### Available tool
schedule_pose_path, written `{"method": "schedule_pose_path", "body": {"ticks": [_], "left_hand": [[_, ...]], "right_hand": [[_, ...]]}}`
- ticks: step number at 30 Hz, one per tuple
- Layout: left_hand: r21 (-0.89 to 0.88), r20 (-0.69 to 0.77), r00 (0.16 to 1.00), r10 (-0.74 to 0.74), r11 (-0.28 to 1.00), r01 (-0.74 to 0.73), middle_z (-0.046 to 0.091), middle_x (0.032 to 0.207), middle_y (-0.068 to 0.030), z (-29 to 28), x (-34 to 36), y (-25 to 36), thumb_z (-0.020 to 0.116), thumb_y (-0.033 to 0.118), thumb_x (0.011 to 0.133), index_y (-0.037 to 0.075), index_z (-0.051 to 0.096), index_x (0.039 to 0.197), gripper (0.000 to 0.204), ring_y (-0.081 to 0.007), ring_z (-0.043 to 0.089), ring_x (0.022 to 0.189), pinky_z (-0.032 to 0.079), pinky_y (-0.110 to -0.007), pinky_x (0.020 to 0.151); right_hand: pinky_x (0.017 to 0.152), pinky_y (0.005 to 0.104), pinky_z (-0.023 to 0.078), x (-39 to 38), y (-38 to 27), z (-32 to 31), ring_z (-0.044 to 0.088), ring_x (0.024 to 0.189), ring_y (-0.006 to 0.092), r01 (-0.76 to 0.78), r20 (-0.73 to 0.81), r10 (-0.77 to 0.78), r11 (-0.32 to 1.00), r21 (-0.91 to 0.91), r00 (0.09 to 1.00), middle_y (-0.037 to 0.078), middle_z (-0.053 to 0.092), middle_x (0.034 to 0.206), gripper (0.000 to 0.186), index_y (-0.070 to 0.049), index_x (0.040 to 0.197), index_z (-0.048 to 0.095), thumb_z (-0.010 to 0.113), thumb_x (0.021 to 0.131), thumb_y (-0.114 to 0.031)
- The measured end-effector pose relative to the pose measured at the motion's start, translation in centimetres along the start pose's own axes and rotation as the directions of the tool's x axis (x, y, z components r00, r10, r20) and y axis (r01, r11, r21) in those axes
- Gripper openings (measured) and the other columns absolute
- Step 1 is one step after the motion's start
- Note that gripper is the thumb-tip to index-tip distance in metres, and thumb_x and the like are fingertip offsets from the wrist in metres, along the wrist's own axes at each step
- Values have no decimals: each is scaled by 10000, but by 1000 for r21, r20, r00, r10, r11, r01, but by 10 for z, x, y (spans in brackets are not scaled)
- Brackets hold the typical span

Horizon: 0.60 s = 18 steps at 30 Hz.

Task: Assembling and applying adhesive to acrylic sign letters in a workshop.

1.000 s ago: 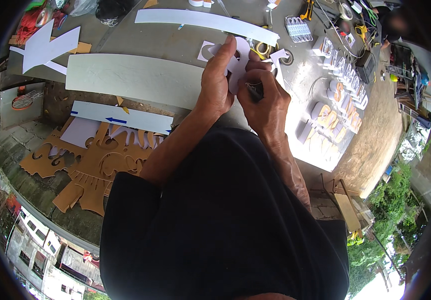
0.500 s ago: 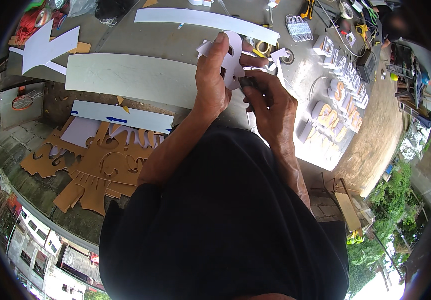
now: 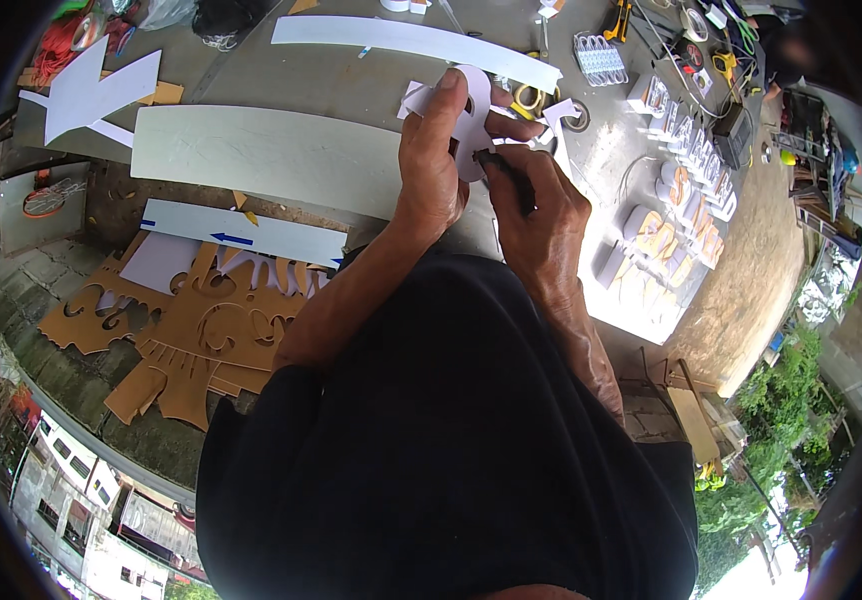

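My left hand (image 3: pixel 431 165) is closed on a white cut-out piece (image 3: pixel 473 125) with rounded edges and holes, its thumb lying along one side and fingers showing beyond the other. My right hand (image 3: pixel 541 205) is pinched on a small dark object (image 3: pixel 509 175), too shadowed to identify, which touches the right edge of the white piece. Just beyond both hands are a roll of yellow tape (image 3: pixel 523 100) and white cut scraps (image 3: pixel 559 115). A wide pale strip (image 3: pixel 251 150) lies on the grey table to the left of my hands.
A narrow white strip (image 3: pixel 411 40) lies farther back. White three-dimensional letters (image 3: pixel 676 180) stand at right, near tools and cables. White star-like cut pieces (image 3: pixel 91 95) lie upper left. Brown cut sheets (image 3: pixel 181 330) lie lower left. A partly visible person (image 3: pixel 781 55) is at upper right.
My right hand has shifted slightly right and turned, showing the dark object against the white piece's edge. My left hand moved slightly left, then back a little, with the piece.
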<state>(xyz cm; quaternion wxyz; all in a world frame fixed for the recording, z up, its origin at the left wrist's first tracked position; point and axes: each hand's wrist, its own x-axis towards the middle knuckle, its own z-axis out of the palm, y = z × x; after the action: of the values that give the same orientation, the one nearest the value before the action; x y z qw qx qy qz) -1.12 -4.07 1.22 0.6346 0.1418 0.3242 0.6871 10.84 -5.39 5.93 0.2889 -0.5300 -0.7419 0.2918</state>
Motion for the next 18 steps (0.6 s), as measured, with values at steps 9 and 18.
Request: {"method": "schedule_pose_path", "body": {"ticks": [9,18], "left_hand": [[0,-23,1000,-3,1000,3,650,999,-139,2,0,-2,405,493,1025,0,577,1077,524,-353,721,915,587,-434,807],[-110,12,999,-35,993,36,650,939,-120,-4,-4,-14,415,512,1020,12,585,1098,534,-352,711,840,574,-453,863]], "right_hand": [[639,342,545,0,1,2,720,746,252,-3,-6,3,1000,31,1000,143,706,891,158,-10,1003,650,721,865,-37],[677,330,565,0,6,10,737,782,243,65,-22,-66,998,-18,998,141,730,1075,132,15,967,638,708,857,-5]]}}
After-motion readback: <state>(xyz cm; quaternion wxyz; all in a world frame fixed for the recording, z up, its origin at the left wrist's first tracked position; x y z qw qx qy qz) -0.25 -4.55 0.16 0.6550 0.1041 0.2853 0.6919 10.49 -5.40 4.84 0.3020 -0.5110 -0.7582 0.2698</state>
